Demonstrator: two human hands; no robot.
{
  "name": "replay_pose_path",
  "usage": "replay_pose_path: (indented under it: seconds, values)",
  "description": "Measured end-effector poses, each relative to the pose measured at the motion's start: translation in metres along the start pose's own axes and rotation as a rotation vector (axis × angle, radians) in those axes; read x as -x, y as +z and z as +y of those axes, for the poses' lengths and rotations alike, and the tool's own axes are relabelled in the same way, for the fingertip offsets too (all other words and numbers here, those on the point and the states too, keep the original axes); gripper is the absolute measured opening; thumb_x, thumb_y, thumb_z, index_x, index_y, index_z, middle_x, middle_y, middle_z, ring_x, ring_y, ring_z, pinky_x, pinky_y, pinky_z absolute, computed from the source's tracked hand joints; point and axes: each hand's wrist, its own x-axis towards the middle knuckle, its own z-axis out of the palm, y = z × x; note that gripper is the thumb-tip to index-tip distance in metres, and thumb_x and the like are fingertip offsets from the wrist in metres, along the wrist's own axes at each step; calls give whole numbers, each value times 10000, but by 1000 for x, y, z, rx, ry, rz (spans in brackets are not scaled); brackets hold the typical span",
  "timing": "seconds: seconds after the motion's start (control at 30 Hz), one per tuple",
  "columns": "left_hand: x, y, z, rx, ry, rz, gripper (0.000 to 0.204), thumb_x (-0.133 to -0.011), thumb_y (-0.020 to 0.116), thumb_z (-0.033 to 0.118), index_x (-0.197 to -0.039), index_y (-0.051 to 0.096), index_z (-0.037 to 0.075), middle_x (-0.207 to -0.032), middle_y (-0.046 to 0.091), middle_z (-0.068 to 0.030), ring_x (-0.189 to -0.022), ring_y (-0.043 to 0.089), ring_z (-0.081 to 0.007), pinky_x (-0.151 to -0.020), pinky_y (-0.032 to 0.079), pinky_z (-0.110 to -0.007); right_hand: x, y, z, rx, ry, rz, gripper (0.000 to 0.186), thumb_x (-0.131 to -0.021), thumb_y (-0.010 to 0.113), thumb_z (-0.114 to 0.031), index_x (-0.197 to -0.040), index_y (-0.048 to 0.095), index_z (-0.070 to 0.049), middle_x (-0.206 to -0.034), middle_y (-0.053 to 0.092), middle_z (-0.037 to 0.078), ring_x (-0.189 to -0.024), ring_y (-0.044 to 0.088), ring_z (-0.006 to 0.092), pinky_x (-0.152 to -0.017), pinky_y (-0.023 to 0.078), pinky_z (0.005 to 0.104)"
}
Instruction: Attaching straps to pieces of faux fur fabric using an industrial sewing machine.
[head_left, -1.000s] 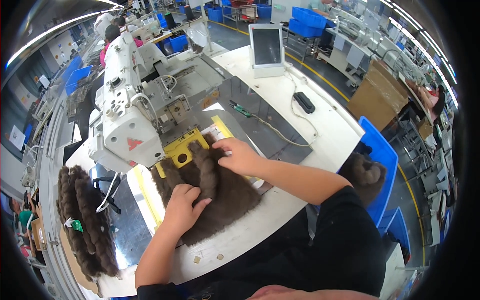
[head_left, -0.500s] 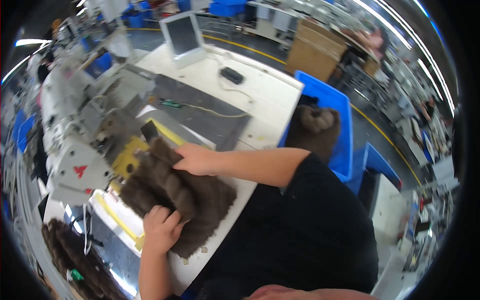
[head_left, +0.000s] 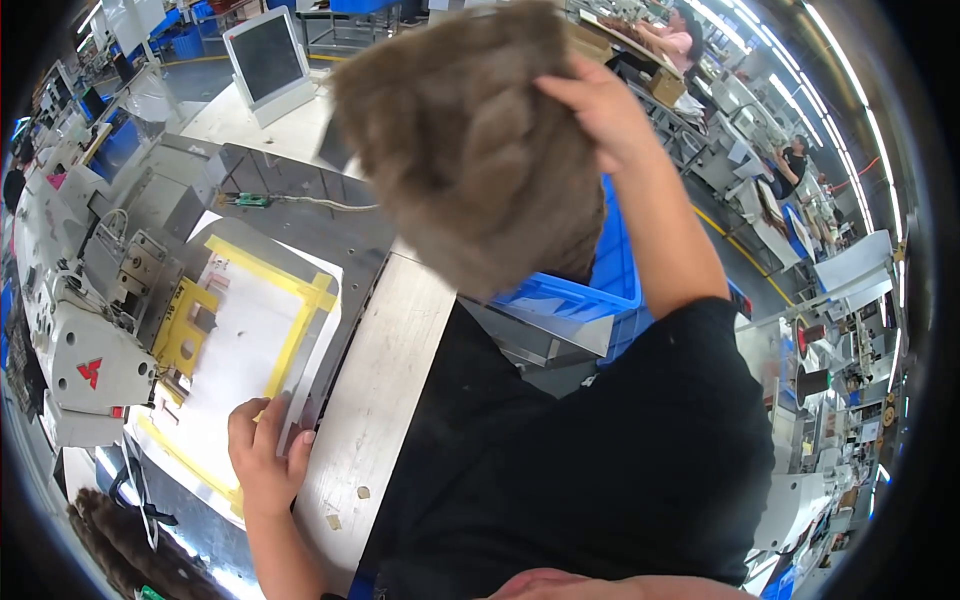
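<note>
My right hand (head_left: pixel 605 115) is raised and pinches the edge of a brown plush fabric piece (head_left: pixel 480 160), which hangs blurred in the air partly over a blue bin (head_left: pixel 620 270). My left hand (head_left: pixel 265 450) rests with fingers stretched out on the near edge of a white sheet (head_left: pixel 240 350) bordered by yellow tape (head_left: pixel 290 345). It holds nothing. Beside the sheet, to the left, stands a white sewing machine head (head_left: pixel 90 350) with a yellow metal plate (head_left: pixel 185 325) at its front.
A tablet-like screen (head_left: pixel 268 60) stands at the back of the table. Green thread snips (head_left: pixel 245 200) with a cord lie on the grey surface. More brown plush (head_left: pixel 110 540) hangs at the lower left. Another person (head_left: pixel 670 35) sits far off at the upper right.
The brown plush piece has left the sewing table, lifted up and to the right by my right hand. My left hand has let go of it, moving slightly left, and the taped sheet is uncovered.
</note>
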Motion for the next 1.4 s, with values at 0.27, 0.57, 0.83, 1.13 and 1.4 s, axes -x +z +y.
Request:
replay_pose_path:
  seconds: [0.27, 0.57, 0.83, 1.13, 1.4]
  values:
    - [-6, 5, 3, 42, -94, -126, 492, -755, 858, 207, -1179, 706, 10, -1172, 645, -194, -1065, 630, -393, -907, 533, -458, 31, -220, 111, 369, 361, 410, 516, -1001, 683, -293, -1407, 579, 8, -1343, 671, 181, -1155, 686, 308, -1016, 544, 458]
    - [-4, 4, 1, -31, -153, -122, 496, -745, 877, 244, -1158, 715, 24, -1181, 659, -194, -1076, 633, -402, -937, 523, -472, 14, -159, 208, 1359, 342, -106, 609, -894, 703, -509, -1283, 704, -40, -1260, 698, 272, -1212, 649, 425, -1061, 504, 439]
    - [13, -15, 4, -130, -290, -282, 371, -861, 793, 346, -1101, 692, 82, -1158, 669, -121, -1120, 645, -326, -960, 506, -451, -27, -95, 177, 1842, 135, -339, 256, -915, 572, -119, -1023, 782, -22, -1061, 732, 274, -1065, 692, 446, -936, 544, 529]
    - [139, -159, -5, -631, -1053, -128, 324, -898, 774, 348, -1069, 765, 73, -1112, 709, -134, -1080, 677, -325, -903, 541, -448, -36, 121, 193, 876, -382, -592, 266, -955, 587, -5, -1189, 713, -12, -1291, 703, 167, -1170, 664, 292, -922, 525, 373]
    - [359, -292, 90, -915, -1921, 10, 418, -966, 645, 423, -1086, 776, 44, -1109, 751, -219, -1077, 696, -410, -945, 543, -495, -31, 195, 236, 772, -316, -863, 227, -1035, 593, -73, -1230, 694, -15, -1269, 681, 117, -1124, 648, 237, -898, 524, 324]
